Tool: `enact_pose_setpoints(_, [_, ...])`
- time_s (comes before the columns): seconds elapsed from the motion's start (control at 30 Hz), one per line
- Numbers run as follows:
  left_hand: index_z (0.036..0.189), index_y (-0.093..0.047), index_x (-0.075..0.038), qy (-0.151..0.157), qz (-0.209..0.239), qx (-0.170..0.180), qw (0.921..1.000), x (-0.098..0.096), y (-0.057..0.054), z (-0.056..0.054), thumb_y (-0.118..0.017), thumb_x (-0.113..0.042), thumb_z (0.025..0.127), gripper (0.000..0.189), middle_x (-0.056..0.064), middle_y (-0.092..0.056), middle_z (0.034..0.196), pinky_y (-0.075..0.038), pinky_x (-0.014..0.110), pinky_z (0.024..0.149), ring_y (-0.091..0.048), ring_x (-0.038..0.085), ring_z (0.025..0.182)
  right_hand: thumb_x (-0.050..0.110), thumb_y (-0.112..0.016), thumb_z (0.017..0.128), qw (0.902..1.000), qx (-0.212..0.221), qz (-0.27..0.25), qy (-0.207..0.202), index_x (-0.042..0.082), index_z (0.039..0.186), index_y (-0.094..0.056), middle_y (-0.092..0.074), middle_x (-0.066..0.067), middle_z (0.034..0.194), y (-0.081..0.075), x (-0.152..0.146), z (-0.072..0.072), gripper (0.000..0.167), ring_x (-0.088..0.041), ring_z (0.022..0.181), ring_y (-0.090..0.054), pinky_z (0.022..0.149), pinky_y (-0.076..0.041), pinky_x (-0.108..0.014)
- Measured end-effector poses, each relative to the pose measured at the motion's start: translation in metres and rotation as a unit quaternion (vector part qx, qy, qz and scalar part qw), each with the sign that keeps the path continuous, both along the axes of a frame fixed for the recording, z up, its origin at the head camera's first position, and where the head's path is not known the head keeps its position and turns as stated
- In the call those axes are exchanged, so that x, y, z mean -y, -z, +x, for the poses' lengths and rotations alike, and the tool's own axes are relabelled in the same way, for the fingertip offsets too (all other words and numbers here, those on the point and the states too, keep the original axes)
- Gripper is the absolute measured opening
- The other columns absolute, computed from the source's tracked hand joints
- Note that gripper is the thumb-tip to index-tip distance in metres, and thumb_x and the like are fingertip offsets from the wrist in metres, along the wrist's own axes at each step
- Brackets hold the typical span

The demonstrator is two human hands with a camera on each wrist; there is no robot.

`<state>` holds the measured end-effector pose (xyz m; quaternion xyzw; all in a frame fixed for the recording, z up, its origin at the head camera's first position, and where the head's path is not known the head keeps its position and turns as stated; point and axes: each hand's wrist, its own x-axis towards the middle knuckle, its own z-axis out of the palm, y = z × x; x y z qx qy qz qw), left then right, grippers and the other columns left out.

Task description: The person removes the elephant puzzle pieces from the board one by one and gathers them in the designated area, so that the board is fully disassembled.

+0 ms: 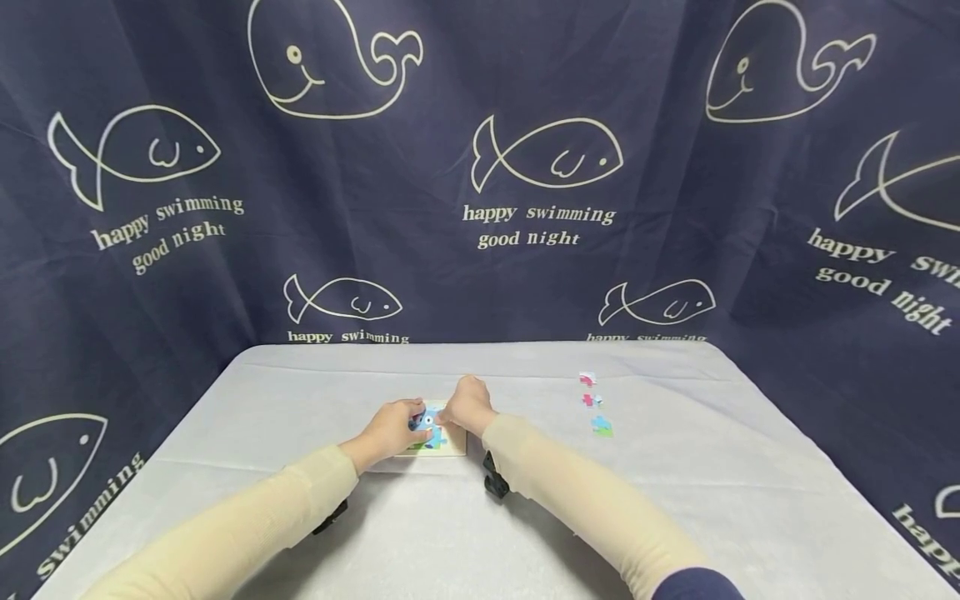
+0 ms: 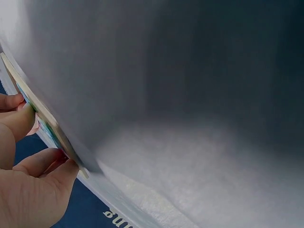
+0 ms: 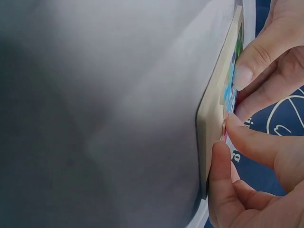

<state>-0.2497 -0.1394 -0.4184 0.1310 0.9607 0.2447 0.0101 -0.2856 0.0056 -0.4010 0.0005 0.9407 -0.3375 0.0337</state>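
A small wooden jigsaw board [image 1: 455, 442] with blue and green pieces lies on the table, partly covered by both hands. My left hand [image 1: 390, 429] is at its left side, thumb and fingers bent over the board and the pieces. My right hand [image 1: 468, 404] is at the right side. In the right wrist view, the right hand's thumb and a finger pinch a thin puzzle piece [image 3: 224, 127], mostly hidden, against the board's surface. The left thumb [image 3: 244, 76] touches the pieces near the front edge. Left-hand fingers [image 2: 40, 161] meet the board's left edge in the left wrist view.
To the right on the white tablecloth [image 1: 420, 533] lie several loose pieces: a pink and white piece [image 1: 588, 379], a pink and blue piece [image 1: 592, 400] and a blue and green piece [image 1: 602, 426]. A dark blue curtain [image 1: 450, 275] with fish drawings hangs behind the table.
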Motion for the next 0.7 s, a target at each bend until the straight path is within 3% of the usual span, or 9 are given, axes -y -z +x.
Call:
enact_pose_setpoints(0.23, [0.128,-0.056,0.009,0.002,0.0,-0.002,1.0,0.0,-0.003,0.002,-0.075,-0.018,0.084,0.056,0.02,-0.053,0.14,-0.037,0.049,0.113,-0.048,0.039,0.131,0.016,-0.09,0.067,1.0,0.002,0.002,0.005,-0.007,0.101,-0.065,-0.065,-0.013,0.09,0.0,0.0,0.0,0.048,-0.016,0.062,-0.059,0.082,-0.058,-0.033])
enact_pose_setpoints(0.4, [0.128,-0.056,0.009,0.0,-0.001,0.0,1.0,0.0,-0.004,0.003,-0.075,-0.018,0.084,0.056,0.02,-0.053,0.14,-0.037,0.049,0.113,-0.047,0.04,0.131,0.015,-0.09,0.067,0.9994,0.016,-0.011,0.03,-0.007,0.092,-0.069,-0.069,-0.011,0.073,-0.001,0.001,-0.002,0.039,-0.013,0.052,-0.061,0.067,-0.058,-0.024])
enact_pose_setpoints(0.5, [0.129,-0.056,0.009,-0.004,-0.002,-0.002,1.0,0.0,-0.003,0.002,-0.076,-0.018,0.084,0.056,0.02,-0.053,0.139,-0.037,0.049,0.113,-0.048,0.04,0.131,0.01,-0.089,0.066,0.9956,0.041,-0.052,0.066,-0.009,0.089,-0.069,-0.07,-0.01,0.062,0.0,0.002,-0.007,0.036,-0.01,0.046,-0.061,0.056,-0.057,-0.02])
enact_pose_setpoints(0.7, [0.129,-0.055,0.01,-0.008,0.001,-0.004,1.0,-0.001,-0.003,0.001,-0.077,-0.017,0.083,0.057,0.021,-0.054,0.138,-0.038,0.049,0.113,-0.048,0.04,0.13,-0.003,-0.083,0.067,0.9739,0.096,-0.161,0.128,-0.015,0.093,-0.064,-0.065,-0.01,0.054,0.005,0.002,-0.016,0.035,-0.01,0.036,-0.055,0.047,-0.056,-0.021])
